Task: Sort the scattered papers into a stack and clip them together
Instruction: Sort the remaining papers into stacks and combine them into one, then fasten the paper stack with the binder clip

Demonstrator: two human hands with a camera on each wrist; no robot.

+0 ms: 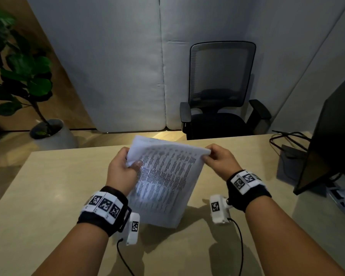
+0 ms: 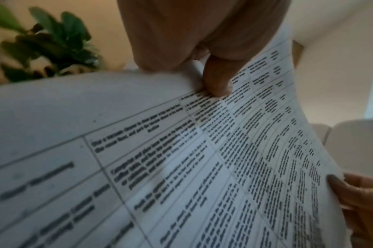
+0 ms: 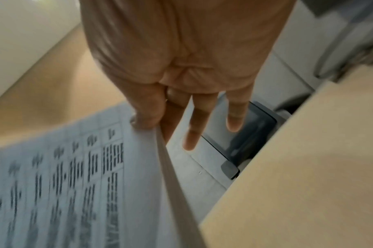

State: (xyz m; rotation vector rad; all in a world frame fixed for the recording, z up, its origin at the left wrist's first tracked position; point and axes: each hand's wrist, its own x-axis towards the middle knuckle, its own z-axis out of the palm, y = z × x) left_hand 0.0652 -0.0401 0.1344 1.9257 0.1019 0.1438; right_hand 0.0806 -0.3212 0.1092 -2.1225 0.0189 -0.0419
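At the far left of the head view a leafy plant [image 1: 18, 62] stands in a pale pot [image 1: 54, 136] on the floor, beyond the far left corner of the desk [image 1: 48, 186]. The desk's far edge runs across the middle of the frame, with bare top to the left of the hands and below them.

At centre the left hand [image 1: 121, 172] grips the stack of papers [image 1: 163, 182] at its upper left edge, thumb curled over the printed face and the other fingers hidden behind. The stack is held tilted over the desk, its lower corner low near the top; whether it touches cannot be told.

The right hand [image 1: 219, 160] pinches the stack's upper right corner; in the right wrist view two fingers [image 3: 202, 117] hang straight, apart from the paper.

Beyond the desk's far edge, right of centre, stands an office chair [image 1: 221, 92]. A dark monitor [image 1: 331, 140] fills the right edge, with cables [image 1: 287, 136] behind it.
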